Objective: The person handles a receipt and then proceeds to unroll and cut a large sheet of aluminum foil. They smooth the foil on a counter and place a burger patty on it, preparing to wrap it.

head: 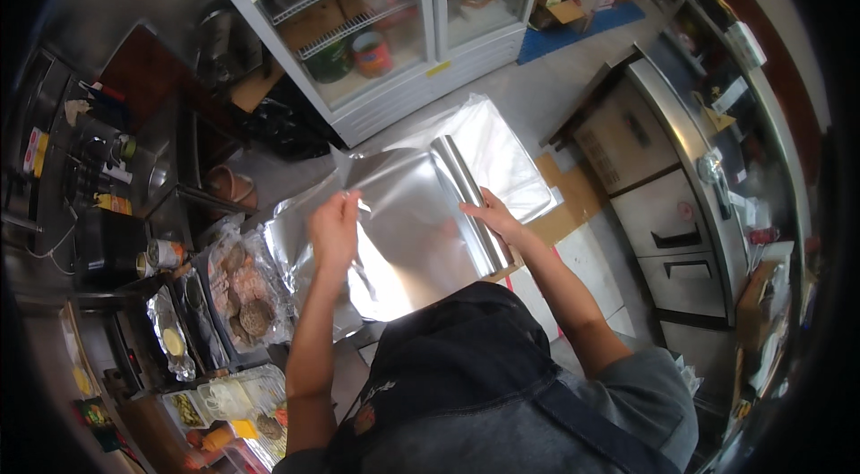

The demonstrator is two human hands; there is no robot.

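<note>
My left hand (335,230) pinches the free edge of a sheet of aluminum foil (403,218), its fingers closed on the crumpled border. The sheet runs smooth and shiny across to a foil roll (470,205), which my right hand (496,217) holds from its outer side, thumb on top. Below and beyond the roll lies a wide flat surface covered in shiny wrap (514,168). More foil (285,225) spreads under and left of my left hand.
At the left stand a tray of raw meat (248,292) under clear plastic, a foil-lined tray (161,326) and food containers (235,393). A glass-door refrigerator (430,91) stands ahead. Steel drawers (678,225) are at the right, a bucket (230,186) on the floor at the left.
</note>
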